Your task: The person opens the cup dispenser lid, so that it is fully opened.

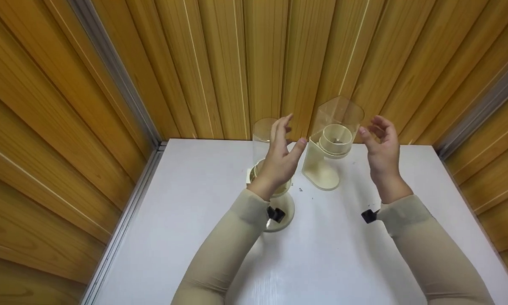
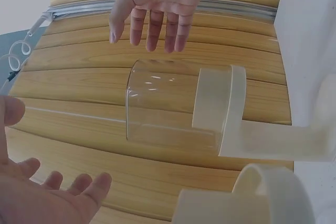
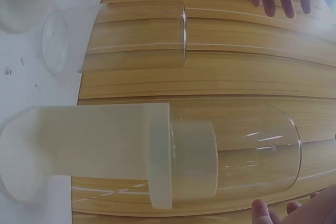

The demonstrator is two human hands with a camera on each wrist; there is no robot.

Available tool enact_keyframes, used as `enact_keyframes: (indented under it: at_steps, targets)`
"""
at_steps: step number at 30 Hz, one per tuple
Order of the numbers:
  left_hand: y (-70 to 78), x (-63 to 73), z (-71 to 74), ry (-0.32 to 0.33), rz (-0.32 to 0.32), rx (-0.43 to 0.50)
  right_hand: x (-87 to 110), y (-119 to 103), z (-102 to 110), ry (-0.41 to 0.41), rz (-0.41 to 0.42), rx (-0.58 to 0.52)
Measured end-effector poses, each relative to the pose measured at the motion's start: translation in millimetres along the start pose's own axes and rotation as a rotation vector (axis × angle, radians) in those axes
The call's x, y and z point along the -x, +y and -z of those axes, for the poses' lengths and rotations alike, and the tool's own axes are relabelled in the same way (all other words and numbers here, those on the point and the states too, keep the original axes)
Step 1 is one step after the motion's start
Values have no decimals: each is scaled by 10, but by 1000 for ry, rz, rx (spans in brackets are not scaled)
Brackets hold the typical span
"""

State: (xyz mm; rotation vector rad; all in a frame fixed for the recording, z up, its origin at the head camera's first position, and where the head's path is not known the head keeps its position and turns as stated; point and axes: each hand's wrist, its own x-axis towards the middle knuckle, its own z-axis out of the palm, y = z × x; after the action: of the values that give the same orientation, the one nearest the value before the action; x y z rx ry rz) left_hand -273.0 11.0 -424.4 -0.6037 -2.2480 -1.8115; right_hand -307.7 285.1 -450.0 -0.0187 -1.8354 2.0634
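“Pale sleeves (image 1: pixel 220 250) fill the foreground; what stands between the two hands?”

“One clear cylinder (image 2: pixel 165 106), upright around the cream collar (image 1: pixel 336 149) of a stand (image 3: pixel 100 140), toward the far edge of the white tabletop (image 1: pixel 186 254).”

“Does anyone grip it?”

“Neither hand does. The left hand (image 1: pixel 281 159) extends its fingers, thumb apart, holding nothing; the right hand (image 1: pixel 383 148), fingers loosely bent and equally without a load, waits near the cylinder, a gap showing in the left wrist view.”

“How is such a step best handled?”

“Judging by the pose, with two hands: palms level on opposite sides, contact made together, pressure light and even. Any lift should run straight along the collar, since a tilt could scrape the clear wall or tip the stand.”

“And farther out?”

“A second stand (image 1: pixel 288 205) sits partly behind the left wrist in the head view, so that arm needs care. Beside it, a second clear cylinder (image 3: pixel 139 35) appears to rest on the tabletop. Dark specks (image 1: pixel 301 189) lie near both bases, before a wood-panelled wall (image 1: pixel 264 63)”
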Motion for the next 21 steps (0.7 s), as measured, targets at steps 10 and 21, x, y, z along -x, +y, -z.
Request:
enact_keyframes:
  at_steps: [10, 21]
  targets:
    - [-18, -400, -284, -76, 152, -37, -183, 96, -38, -78, -60, 55]
    - [-139, -774, -474, -121, 257, -88, -278, 132, -115, -132, -86, 83]
